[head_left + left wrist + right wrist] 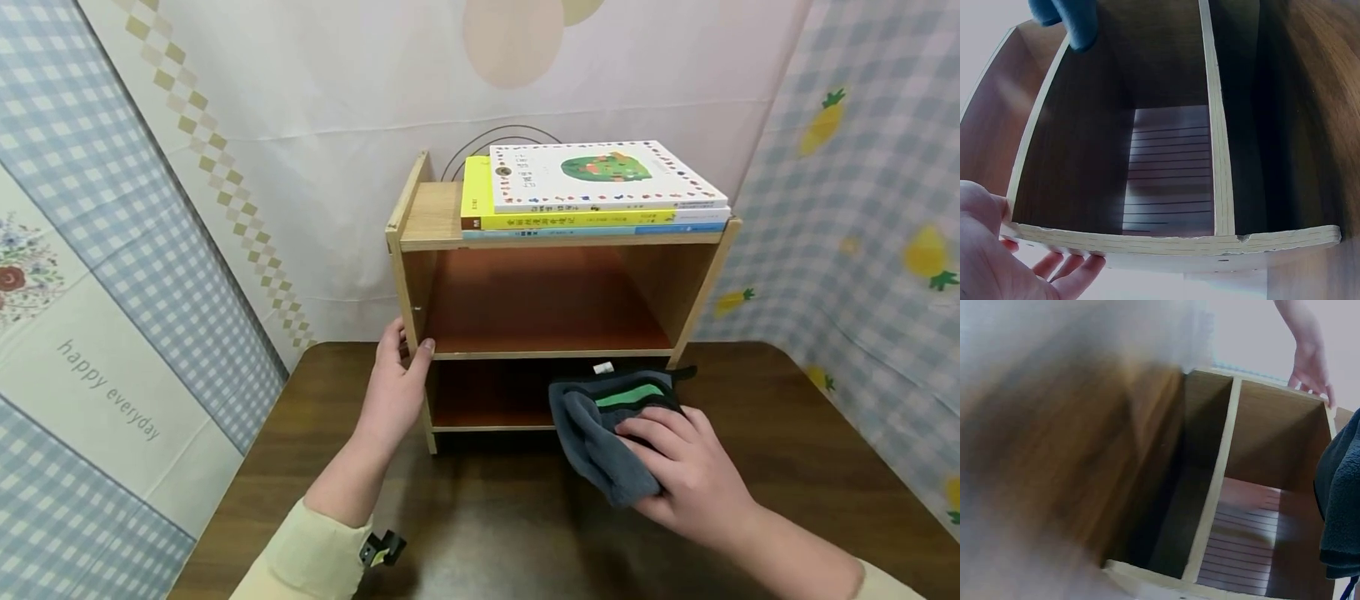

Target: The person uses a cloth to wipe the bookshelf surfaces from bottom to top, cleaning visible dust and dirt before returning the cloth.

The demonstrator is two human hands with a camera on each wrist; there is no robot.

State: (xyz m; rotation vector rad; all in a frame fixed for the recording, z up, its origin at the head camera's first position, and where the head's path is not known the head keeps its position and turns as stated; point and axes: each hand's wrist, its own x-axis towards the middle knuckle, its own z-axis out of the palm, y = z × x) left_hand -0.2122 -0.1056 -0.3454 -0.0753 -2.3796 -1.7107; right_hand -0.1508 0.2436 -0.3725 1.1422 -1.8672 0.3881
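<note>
A small wooden bookshelf [431,208] with reddish-brown shelf boards stands on the dark table. My left hand [393,387] grips its left side panel [1129,242], thumb at the front edge and fingers along the outer face. In front of the lower right compartments, my right hand [686,467] holds a bunched grey-blue cloth [596,437] with black edging and a green patch. The left wrist view catches part of the cloth [1079,22] at its top; in the right wrist view the cloth [1342,500] hangs at the right edge.
Several books, a white picture book [607,177] uppermost, lie stacked on the bookshelf's top. Behind the table [495,533] hangs a pale curtain [337,83], with blue checked fabric [885,167] at the right.
</note>
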